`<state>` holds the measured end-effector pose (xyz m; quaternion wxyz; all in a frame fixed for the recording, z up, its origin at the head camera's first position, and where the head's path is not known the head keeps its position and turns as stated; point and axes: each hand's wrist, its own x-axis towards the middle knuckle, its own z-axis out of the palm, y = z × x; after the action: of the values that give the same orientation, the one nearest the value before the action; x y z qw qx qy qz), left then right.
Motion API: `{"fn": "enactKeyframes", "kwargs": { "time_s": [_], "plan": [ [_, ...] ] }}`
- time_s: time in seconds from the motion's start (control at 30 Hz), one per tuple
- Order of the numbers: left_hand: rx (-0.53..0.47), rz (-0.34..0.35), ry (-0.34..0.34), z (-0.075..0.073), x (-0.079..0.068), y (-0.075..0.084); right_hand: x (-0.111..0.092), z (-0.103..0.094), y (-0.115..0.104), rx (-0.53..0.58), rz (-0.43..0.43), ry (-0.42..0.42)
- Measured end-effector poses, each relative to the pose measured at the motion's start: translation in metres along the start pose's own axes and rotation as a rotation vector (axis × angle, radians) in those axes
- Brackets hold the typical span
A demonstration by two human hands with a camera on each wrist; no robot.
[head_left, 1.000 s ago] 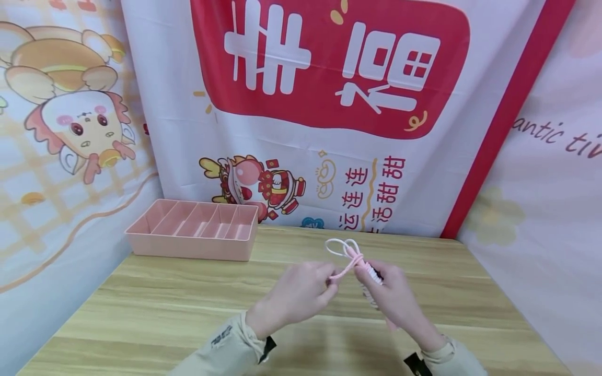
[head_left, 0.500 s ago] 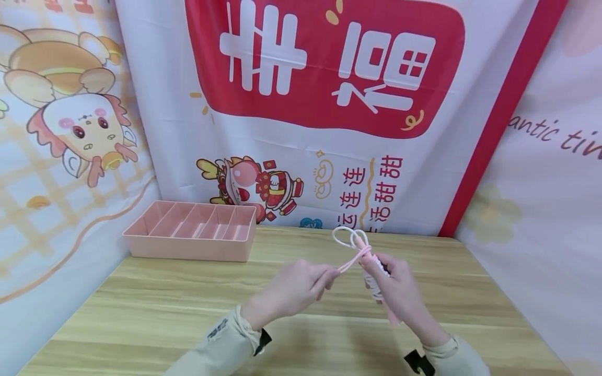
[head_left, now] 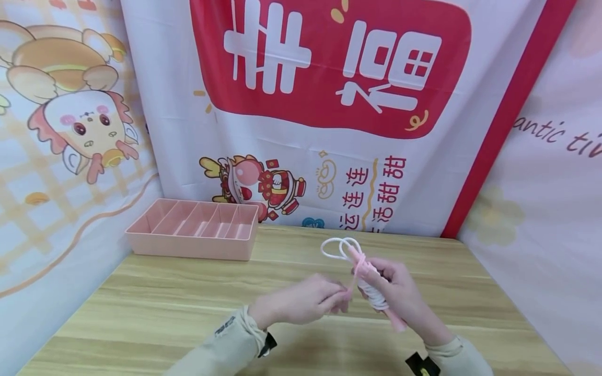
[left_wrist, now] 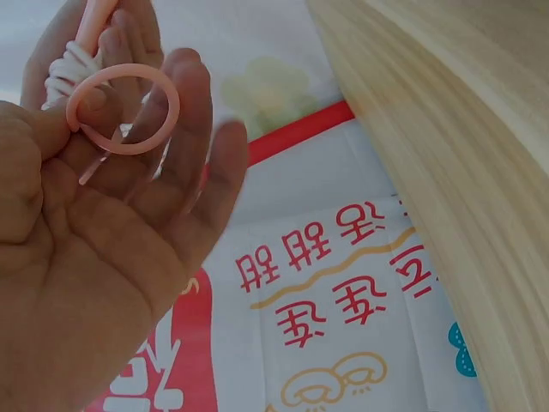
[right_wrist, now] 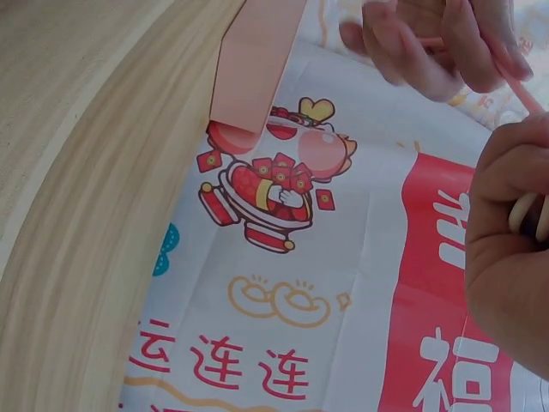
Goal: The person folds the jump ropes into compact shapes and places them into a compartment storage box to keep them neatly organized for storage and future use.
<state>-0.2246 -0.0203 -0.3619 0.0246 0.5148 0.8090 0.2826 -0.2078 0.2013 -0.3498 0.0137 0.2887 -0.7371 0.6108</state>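
Note:
My right hand grips what looks like a bundled skipping rope, its white cord wound round pink handles. Two white loops stick out at the top end. With thumb and fingers my left hand pinches a pink cord, which runs from the top of the bundle. In the left wrist view that cord curls into a ring beside my thumb, the other fingers spread. In the right wrist view the cord stretches between both hands, and most of the bundle is hidden or out of frame.
A pink divided box stands at the back left of the wooden table. Printed cloth hangings rise behind the table and along both sides.
My left hand has pulled the pink cord out leftward, then come down and closer to the bundle. The right hand keeps its grip, and the white loops have shifted slightly.

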Motion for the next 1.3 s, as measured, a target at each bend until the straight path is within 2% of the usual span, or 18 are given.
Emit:
{"fn": "enactKeyframes", "kwargs": {
  "time_s": [0.17, 0.3, 0.43, 0.53, 0.7, 0.8, 0.9, 1.13, 1.3],
  "plan": [
    [0.024, -0.011, -0.083, 0.006, 0.001, 0.005, -0.001, 0.000, 0.000, -0.129, 0.004, -0.041],
    [0.041, -0.024, -0.087, 0.007, 0.000, 0.005, -0.002, 0.001, 0.001, -0.177, -0.012, -0.036],
    [0.026, -0.044, -0.090, 0.003, -0.002, -0.002, -0.001, 0.001, 0.002, -0.183, -0.033, -0.024],
    [-0.093, -0.086, -0.100, -0.008, -0.006, -0.013, 0.000, 0.000, 0.003, -0.169, -0.041, -0.019],
    [-0.430, -0.147, -0.088, -0.030, -0.017, -0.034, 0.001, -0.002, 0.002, -0.154, -0.045, -0.024],
    [-0.516, -0.153, -0.029, -0.038, -0.020, -0.044, 0.001, -0.003, 0.002, -0.156, -0.042, -0.022],
    [-0.568, -0.186, 0.073, -0.039, -0.018, -0.049, 0.001, -0.004, 0.003, -0.157, -0.036, -0.014],
    [-0.784, -0.340, 0.338, -0.027, -0.009, -0.041, 0.002, -0.006, 0.003, -0.150, -0.052, -0.002],
    [-0.844, -0.345, 0.529, -0.023, -0.004, -0.037, 0.001, -0.006, 0.001, -0.137, -0.055, 0.003]
  ]
}}
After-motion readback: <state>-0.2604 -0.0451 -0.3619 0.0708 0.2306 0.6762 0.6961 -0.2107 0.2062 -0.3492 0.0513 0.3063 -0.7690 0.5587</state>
